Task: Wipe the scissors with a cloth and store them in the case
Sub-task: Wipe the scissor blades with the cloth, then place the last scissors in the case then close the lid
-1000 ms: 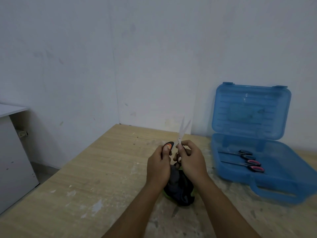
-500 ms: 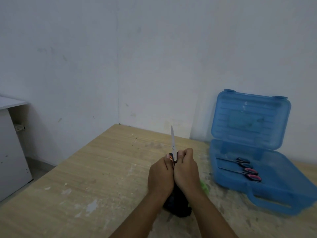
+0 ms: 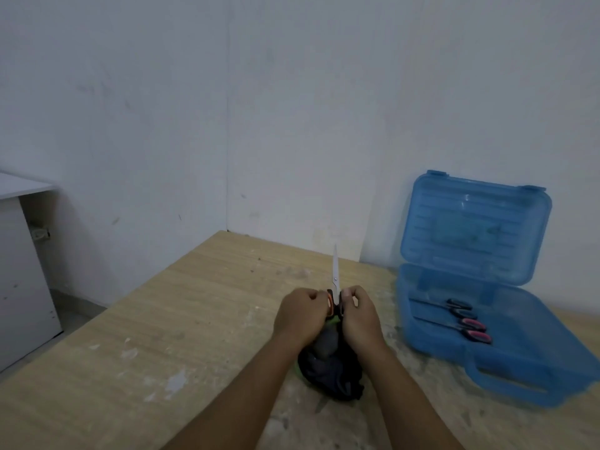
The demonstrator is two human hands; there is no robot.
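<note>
while hands (image 3: 300,316) (image 3: 358,316) grip them, scissors (image 3: 335,271) stand between.

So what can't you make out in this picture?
Head view:
Orange-and-black scissors: handles mostly hidden by the left hand and right hand gripping them.
Dark crumpled cloth: partly covered by both wrists.
Open blue plastic case: right corner cut off by the frame edge.
Scissors inside the case: small, blurred.
</note>
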